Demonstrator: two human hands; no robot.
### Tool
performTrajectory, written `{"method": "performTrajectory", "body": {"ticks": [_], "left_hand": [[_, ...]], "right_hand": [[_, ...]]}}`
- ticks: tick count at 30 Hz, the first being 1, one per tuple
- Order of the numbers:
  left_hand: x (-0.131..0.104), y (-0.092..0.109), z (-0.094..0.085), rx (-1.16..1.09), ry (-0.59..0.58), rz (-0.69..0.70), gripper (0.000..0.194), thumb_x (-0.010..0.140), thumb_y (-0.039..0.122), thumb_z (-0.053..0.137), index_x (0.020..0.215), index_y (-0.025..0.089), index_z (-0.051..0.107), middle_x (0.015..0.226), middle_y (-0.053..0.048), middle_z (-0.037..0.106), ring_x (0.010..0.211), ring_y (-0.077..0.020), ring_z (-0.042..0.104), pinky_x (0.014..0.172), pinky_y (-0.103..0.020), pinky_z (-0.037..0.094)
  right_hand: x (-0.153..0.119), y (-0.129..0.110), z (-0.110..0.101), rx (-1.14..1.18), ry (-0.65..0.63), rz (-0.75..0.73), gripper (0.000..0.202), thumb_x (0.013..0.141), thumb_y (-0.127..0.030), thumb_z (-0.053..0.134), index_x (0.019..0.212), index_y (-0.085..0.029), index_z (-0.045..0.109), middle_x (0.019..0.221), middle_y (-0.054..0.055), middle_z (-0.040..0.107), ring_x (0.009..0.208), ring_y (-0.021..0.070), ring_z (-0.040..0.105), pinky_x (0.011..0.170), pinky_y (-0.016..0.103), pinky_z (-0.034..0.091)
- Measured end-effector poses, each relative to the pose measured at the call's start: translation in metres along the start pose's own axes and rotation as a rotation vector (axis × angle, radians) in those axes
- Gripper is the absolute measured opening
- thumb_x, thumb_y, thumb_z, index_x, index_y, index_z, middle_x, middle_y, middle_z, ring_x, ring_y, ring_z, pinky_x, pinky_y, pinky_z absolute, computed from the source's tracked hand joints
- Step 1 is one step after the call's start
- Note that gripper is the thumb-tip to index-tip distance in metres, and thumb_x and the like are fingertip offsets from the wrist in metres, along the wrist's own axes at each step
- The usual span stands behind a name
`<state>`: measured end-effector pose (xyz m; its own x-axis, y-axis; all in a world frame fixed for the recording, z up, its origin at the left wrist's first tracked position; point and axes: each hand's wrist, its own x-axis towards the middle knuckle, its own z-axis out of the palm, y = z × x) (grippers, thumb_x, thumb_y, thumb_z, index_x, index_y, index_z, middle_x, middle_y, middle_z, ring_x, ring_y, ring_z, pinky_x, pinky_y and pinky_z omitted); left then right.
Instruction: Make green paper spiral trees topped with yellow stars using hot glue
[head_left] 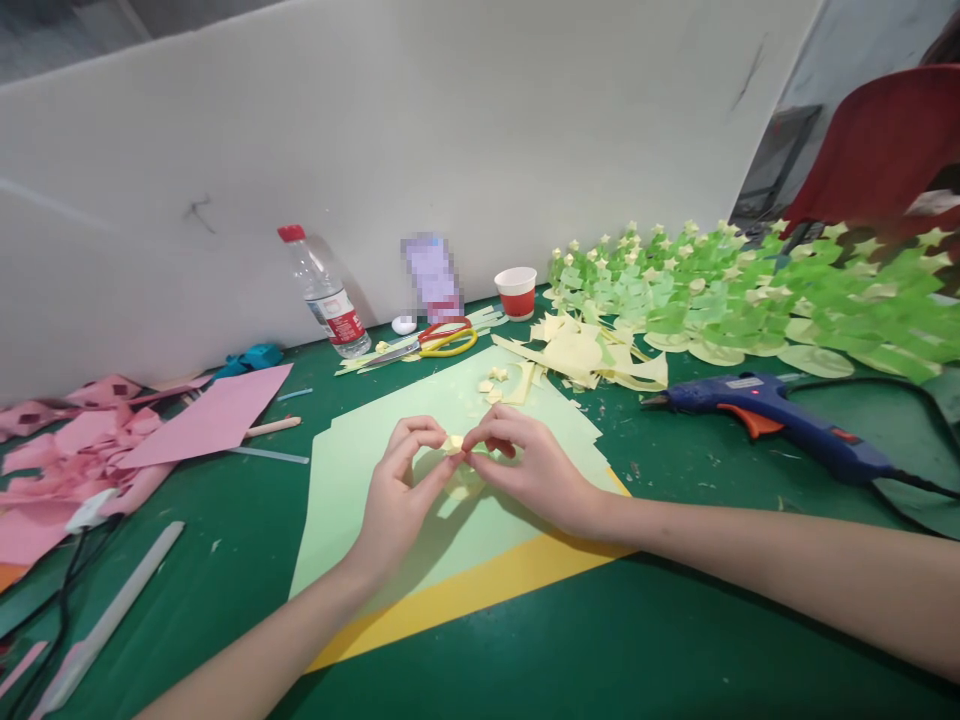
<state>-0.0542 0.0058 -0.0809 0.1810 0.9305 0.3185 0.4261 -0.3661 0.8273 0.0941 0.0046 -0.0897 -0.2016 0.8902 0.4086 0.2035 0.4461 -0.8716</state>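
Observation:
Between the fingertips of both hands is a small pale yellow paper star [453, 444]. My left hand [401, 485] pinches it from the left, thumb and forefinger closed. From the right, my right hand [529, 465] pinches its other side. Both hands are just above a stack of light green paper sheets [345, 500], with a yellow sheet [450, 595] showing along the near edge. Just beyond the hands, several small cut-out stars [493, 385] lie on the green paper. Something pale yellow under the fingers is partly hidden.
A glue gun [780, 415] lies at right. Behind it stand many green paper pieces topped with stars [697, 285]. Yellow paper scraps [577, 350], a paper cup [516, 293], scissors [435, 342] and a bottle [330, 300] line the back. Pink paper [210, 415] is at left.

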Motion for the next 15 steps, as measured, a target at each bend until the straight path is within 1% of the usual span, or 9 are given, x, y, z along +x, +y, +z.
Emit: {"method": "performTrajectory", "body": {"ticks": [12,15], "left_hand": [[-0.0012,0.0011,-0.0011,-0.047,-0.032,0.041,0.003,0.074,0.023,0.052,0.072,0.021,0.053,0.085,-0.002,0.046,0.086,-0.0161,0.047,0.073,-0.028,0.042],[-0.0025,0.0012,-0.0012,-0.065,-0.02,0.045,0.003,0.075,0.022,0.051,0.072,0.021,0.053,0.085,-0.001,0.045,0.085,-0.0158,0.047,0.071,-0.028,0.043]], "right_hand": [[-0.0003,0.0004,-0.0008,0.018,-0.006,0.002,0.011,0.073,-0.012,0.05,0.071,-0.017,0.059,0.065,-0.002,0.046,0.06,0.0093,0.041,0.055,0.023,0.034],[-0.0003,-0.0002,-0.0018,0.012,0.004,-0.001,0.01,0.075,-0.013,0.049,0.071,-0.016,0.058,0.066,-0.002,0.046,0.061,0.0093,0.041,0.055,0.023,0.034]]}}
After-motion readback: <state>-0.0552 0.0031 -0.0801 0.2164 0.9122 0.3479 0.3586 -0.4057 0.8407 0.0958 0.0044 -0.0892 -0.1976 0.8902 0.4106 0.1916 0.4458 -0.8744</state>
